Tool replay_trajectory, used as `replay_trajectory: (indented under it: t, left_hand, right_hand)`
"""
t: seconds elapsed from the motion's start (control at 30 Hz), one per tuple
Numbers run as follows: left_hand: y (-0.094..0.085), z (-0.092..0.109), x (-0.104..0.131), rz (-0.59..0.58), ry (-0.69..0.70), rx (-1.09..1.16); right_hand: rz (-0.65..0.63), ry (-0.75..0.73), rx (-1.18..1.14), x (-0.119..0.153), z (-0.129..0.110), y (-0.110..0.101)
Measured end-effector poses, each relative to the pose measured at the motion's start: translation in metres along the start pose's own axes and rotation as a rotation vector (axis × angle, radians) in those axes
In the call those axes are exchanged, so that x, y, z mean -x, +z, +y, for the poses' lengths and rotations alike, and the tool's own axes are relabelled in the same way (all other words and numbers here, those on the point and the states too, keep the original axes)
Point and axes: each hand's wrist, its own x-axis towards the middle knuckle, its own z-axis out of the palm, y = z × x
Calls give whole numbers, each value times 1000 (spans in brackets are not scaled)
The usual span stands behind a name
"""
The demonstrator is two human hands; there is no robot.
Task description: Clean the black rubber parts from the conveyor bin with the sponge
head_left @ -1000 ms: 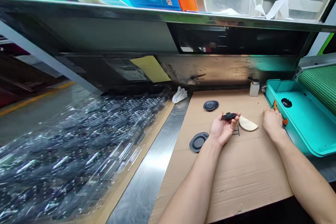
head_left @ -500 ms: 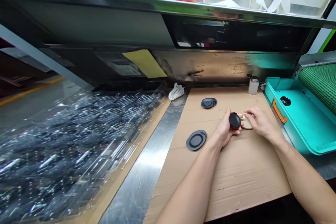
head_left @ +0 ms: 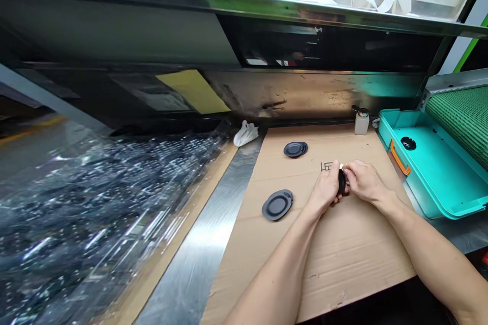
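My left hand (head_left: 327, 185) is closed around a small round black plastic part (head_left: 341, 181), tilted edge-on above the cardboard. My right hand (head_left: 362, 179) meets it from the right, fingers pinched at the part's upper rim. A bit of pale cloth-like material (head_left: 341, 166) pokes out between the fingertips; most of it is hidden by the right hand. On the cardboard sheet (head_left: 343, 259), left of my hands, lies a flat black disc-shaped part (head_left: 278, 205) with a raised ring. Farther back, similar black discs (head_left: 295, 149) overlap.
A small dispenser bottle (head_left: 362, 122) stands at the cardboard's back edge. To the right is a teal tray (head_left: 450, 172) with an orange latch and a black round piece (head_left: 408, 143) inside. Clear-wrapped dark parts (head_left: 95, 223) cover the left side. A crumpled white wipe (head_left: 246, 133) lies behind.
My right hand has moved left from the pale round pad on the cardboard to the black part. The pad no longer lies there. My left hand has turned the part edge-on. The view has shifted slightly.
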Motion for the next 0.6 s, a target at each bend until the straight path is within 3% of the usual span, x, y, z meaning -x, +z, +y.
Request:
replay_trajectory:
  t: [0.23,0.4,0.6]
  left_hand:
    - [-2,-8,-10,51,97,-53]
    - [-2,-8,-11,80,160,-208]
    - [-3,-5,-9,91,138,-241]
  right_hand:
    - [-50,77,186,0,-18,-5]
    - [-114,89,306,2,-23,-7]
    - [-51,30,271,2,-19,-3]
